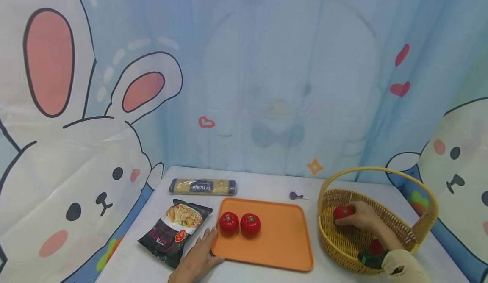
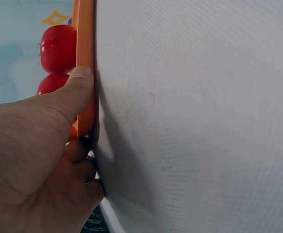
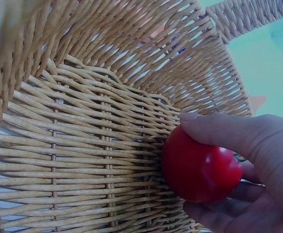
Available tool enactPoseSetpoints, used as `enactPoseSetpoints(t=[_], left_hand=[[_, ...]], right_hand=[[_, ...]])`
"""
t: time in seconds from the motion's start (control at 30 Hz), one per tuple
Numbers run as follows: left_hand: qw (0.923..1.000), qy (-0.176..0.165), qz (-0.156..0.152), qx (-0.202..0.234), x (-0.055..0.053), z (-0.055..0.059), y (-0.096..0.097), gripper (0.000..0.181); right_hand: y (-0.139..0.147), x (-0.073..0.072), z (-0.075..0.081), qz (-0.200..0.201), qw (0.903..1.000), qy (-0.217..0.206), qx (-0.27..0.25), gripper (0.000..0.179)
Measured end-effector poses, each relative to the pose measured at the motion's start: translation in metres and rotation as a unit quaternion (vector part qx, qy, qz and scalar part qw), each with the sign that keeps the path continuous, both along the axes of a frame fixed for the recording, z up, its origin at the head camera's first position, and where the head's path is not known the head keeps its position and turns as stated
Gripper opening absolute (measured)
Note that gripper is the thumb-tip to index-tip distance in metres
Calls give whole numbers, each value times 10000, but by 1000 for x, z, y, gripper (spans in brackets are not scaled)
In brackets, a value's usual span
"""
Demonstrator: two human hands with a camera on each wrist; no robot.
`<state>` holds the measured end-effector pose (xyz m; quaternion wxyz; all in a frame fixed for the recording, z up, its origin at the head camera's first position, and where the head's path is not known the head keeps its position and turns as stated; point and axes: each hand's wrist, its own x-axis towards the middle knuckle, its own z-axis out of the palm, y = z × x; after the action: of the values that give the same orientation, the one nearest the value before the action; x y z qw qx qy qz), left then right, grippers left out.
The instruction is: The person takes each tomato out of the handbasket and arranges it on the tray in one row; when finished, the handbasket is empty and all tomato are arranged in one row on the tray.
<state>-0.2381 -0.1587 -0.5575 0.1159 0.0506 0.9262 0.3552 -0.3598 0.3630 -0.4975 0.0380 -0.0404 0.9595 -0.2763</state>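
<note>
Nearest to us, the left hand (image 1: 196, 253) grips the near left corner of the orange tray (image 1: 282, 240), its thumb bent onto the near rim and its fingers closed along the left side. Just left of the hand lies a black bag (image 1: 171, 232); we cannot tell whether they touch. Should the grip lift or tug, we judge that the tray could tilt or slide on the white table (image 1: 248, 275).

By the sleeve (image 1: 404, 264) on the right, inside the basket (image 1: 333, 249), we see a red thing (image 1: 376, 247) half hidden by the forearm, too covered to name.

Farther on, two tomatoes (image 1: 229, 223) (image 1: 250, 225) sit side by side at the tray's left end. Being round, they may well roll if the tray jolts.

About level with them, the right hand (image 1: 362, 215) reaches into the basket, thumb and fingers curled round a third tomato (image 3: 200, 167), with no slack that we can see. Its smooth skin could slip from a loose hold, and a forearm raised carelessly could catch the arched handle (image 1: 377, 169) and tip the basket.

Beyond lie a small purple thing (image 1: 295, 195) and a long packet (image 1: 203, 187), well apart, with the curtain (image 1: 286, 105) behind.
</note>
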Motion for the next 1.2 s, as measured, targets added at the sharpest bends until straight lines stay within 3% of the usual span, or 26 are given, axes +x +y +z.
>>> enactPoseSetpoints(t=[0.37, 0.63, 0.77, 1.03, 1.2], left_hand=[[10000, -86, 20, -29, -1, -3, 0, 91], [9986, 393, -279, 229, 4, 3, -3, 90], [9990, 331, -265, 168, 4, 3, -1, 91], [9998, -148, 91, 120, 3, 0, 1, 91], [9999, -102, 54, 72, 0, -1, 0, 90]], right_hand=[[-1, 2, 0, 17, 10000, 32, 67, 77], [-4, 2, 5, 154, 9995, 207, 158, 81], [-4, 3, 4, 89, 9996, 103, 234, 85], [-2, 2, -2, 45, 9998, 32, 186, 86], [-1, 0, -2, 90, 9999, 108, 96, 84]])
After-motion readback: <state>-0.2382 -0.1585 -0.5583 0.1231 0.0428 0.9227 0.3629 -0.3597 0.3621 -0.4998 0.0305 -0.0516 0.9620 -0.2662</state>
